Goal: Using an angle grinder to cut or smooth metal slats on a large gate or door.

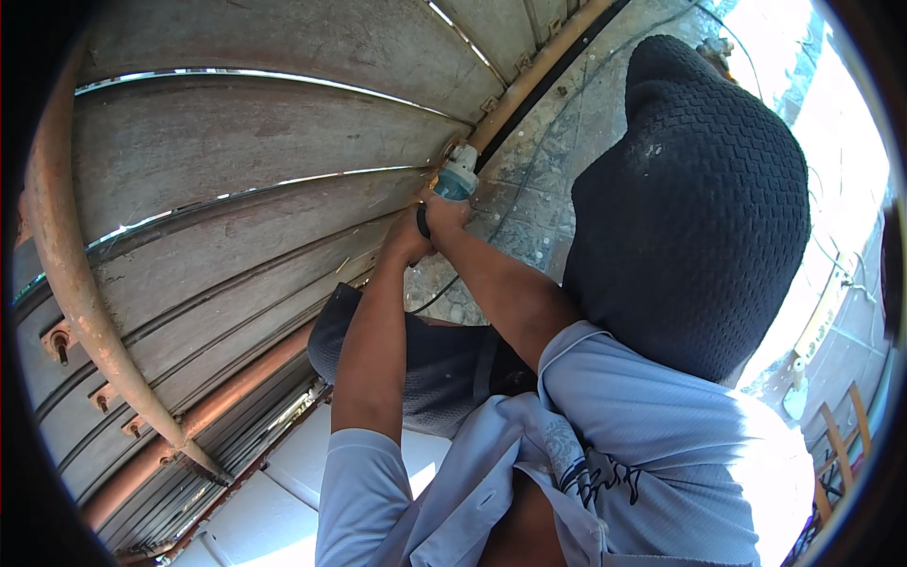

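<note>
A teal angle grinder (pixel 456 180) is pressed against a rusty metal tube (pixel 529 80) that frames a grey panelled metal gate (pixel 246 161). My right hand (pixel 446 214) is closed around the grinder's body just behind its head. Just left and below it, my left hand (pixel 406 242) grips the black rear part of the tool. Both forearms reach up from the lower edge in light blue short sleeves. The grinder's disc is hidden at the joint.
A curved rusty pipe (pixel 66 265) with hinge lugs runs down the left. A black cord (pixel 529 180) trails over paved ground (pixel 557 161). Dark knitted fabric (pixel 694 208) fills the right side. A dark grey cloth (pixel 425 364) lies under my arms.
</note>
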Demonstrator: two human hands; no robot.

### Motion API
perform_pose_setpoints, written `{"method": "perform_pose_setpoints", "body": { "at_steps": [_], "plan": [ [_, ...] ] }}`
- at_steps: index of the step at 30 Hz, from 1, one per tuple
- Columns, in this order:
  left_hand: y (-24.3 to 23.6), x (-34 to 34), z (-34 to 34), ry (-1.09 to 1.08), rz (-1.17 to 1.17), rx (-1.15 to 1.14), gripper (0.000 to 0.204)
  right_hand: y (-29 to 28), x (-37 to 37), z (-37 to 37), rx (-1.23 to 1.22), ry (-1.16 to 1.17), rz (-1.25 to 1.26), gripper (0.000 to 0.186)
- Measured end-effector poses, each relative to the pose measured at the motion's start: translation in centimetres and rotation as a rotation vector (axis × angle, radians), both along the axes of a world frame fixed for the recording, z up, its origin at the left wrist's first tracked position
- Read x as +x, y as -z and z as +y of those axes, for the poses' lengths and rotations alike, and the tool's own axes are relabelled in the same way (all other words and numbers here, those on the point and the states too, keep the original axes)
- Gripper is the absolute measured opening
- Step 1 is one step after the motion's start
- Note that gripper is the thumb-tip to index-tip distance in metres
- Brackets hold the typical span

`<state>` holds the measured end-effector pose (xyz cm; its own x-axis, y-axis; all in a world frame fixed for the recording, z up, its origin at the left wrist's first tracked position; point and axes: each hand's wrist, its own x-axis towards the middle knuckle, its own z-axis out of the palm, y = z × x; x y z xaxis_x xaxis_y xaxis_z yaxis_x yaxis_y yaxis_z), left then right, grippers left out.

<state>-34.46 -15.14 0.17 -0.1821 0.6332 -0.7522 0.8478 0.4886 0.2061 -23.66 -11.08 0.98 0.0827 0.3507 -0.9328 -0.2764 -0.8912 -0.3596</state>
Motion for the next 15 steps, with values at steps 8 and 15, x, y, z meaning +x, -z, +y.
{"method": "perform_pose_setpoints", "body": {
  "at_steps": [8,15],
  "plan": [
    [-3.4,3.7,0.8,-0.012,0.064,0.032,0.057,2.5,0.1,-0.5,-0.055,0.047,0.033,0.068],
    [-1.4,2.5,0.8,-0.094,-0.023,0.025,0.059,1.5,0.6,0.0,-0.052,0.02,-0.004,0.07]
  ]
}}
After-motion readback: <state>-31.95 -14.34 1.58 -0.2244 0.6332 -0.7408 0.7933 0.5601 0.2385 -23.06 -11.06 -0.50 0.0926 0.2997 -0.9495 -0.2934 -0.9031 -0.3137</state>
